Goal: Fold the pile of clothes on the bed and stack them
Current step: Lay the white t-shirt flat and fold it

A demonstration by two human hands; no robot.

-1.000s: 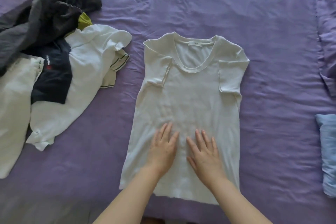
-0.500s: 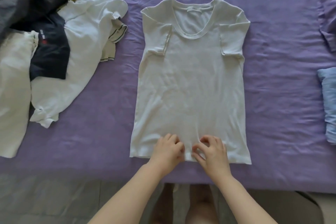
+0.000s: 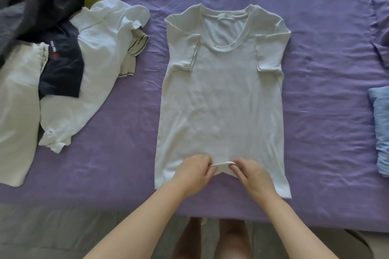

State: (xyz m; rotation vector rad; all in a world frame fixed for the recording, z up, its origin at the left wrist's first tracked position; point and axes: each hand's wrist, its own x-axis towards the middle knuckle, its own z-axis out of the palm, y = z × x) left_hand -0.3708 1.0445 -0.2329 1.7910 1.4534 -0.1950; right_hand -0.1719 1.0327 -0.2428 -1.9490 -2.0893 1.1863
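**One shirt half-folded, most of the pile untouched**

Nearest me, my left hand (image 3: 194, 171) and right hand (image 3: 251, 171) sit side by side at the middle of the hem of the white T-shirt (image 3: 221, 101). Both are closed in a pinch on the hem (image 3: 223, 163), which I have lifted a little off the sheet between them; the hem's outer corners lie flat to either side.

The shirt itself lies face up in the middle of the bed (image 3: 326, 69), neck away from me, and both short sleeves are already turned in over the chest. I judge this to be the start of the lengthwise fold, bringing the hem up toward the collar (image 3: 228, 47). So this garment is part done: sleeves in, body not yet doubled.

To my right, at the picture's edge, a light blue fabric item (image 3: 381, 130) lies on the sheet. It may be a folded piece starting the stack, but I cannot tell for sure.

Farther off on my left is the unfolded pile (image 3: 63, 59): white garments, a navy piece with red print, something yellow-green, and dark grey cloth at the back. All of it looks loose and crumpled, so by my reckoning most of the job is left.
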